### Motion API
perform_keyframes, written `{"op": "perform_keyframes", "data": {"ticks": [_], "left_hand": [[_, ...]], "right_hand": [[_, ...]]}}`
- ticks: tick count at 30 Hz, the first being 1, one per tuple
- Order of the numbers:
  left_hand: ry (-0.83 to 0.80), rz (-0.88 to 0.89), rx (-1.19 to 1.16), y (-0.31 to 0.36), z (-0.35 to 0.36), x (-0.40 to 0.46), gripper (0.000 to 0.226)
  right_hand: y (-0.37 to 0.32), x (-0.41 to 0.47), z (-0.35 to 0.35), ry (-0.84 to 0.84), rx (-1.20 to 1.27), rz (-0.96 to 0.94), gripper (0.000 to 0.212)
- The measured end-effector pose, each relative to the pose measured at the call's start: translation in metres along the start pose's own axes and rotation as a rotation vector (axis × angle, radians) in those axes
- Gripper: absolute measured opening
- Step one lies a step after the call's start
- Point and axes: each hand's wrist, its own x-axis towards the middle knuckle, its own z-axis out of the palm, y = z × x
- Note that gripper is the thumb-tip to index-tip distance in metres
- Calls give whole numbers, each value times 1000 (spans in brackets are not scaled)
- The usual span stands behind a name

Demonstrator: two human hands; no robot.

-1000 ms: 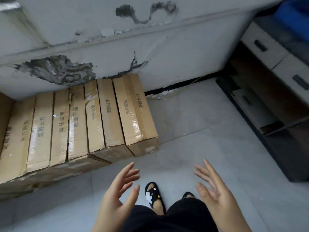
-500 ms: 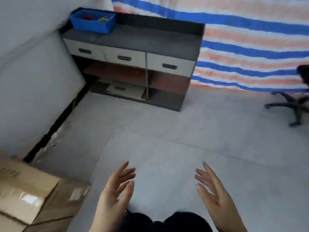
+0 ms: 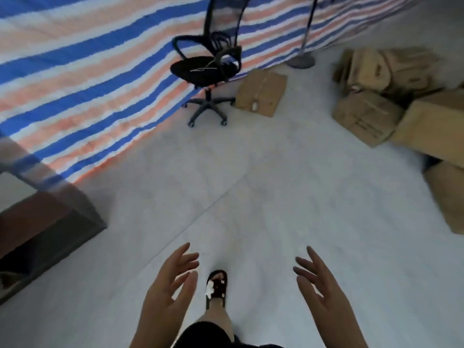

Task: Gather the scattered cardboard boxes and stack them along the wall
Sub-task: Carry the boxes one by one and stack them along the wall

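Observation:
Scattered cardboard boxes lie on the grey floor ahead. One flat box (image 3: pixel 261 92) rests next to the chair base, by the striped tarp. To the right, a box (image 3: pixel 365 116) sits in front of a heap of crumpled boxes (image 3: pixel 386 69), with a larger box (image 3: pixel 431 121) and another box (image 3: pixel 449 197) at the right edge. My left hand (image 3: pixel 170 290) and my right hand (image 3: pixel 319 287) hover at the bottom of the view, fingers spread, palms facing each other, holding nothing. Both hands are well short of any box.
A black office chair (image 3: pixel 211 66) on wheels stands at the blue, orange and white striped tarp (image 3: pixel 75 71). A round stand base (image 3: pixel 301 62) sits behind the flat box. A dark cabinet (image 3: pixel 37 222) juts in at the left. My sandalled foot (image 3: pixel 216 287) steps between my hands.
The view has swung right, from the stacked boxes at the wall, past the cabinet, to the scattered boxes and chair. Both hands stay open and empty in front of me.

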Motion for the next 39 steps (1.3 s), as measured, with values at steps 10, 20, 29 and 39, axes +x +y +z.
{"op": "perform_keyframes", "data": {"ticks": [10, 20, 29, 39], "left_hand": [[-425, 152, 7, 52, 144, 193, 52], [-832, 249, 44, 114, 316, 303, 44], [-877, 232, 6, 151, 503, 336, 48], [-829, 179, 8, 215, 698, 356, 40]], "right_hand": [[-9, 119, -77, 405, 94, 84, 53], [-14, 192, -172, 788, 187, 150, 53], [14, 270, -338, 832, 173, 156, 49], [36, 373, -544, 798, 116, 180, 48]]}}
